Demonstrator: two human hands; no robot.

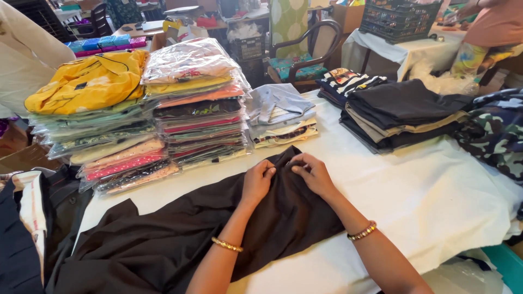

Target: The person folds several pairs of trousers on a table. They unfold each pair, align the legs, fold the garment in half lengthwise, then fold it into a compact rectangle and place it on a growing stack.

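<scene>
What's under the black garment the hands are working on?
A white cloth covering the table lies under the black garment. Both hands, left and right, press on its top edge. Anything beneath the cloth is hidden.

White-covered table (pixel 436 201) fills the near scene. Wooden armchair (pixel 305 51) with teal patterned cushion at far centre; second cloth-draped table (pixel 403 51) far right bearing a dark crate (pixel 400 19) (cluttered, evenly lit workroom).
</scene>
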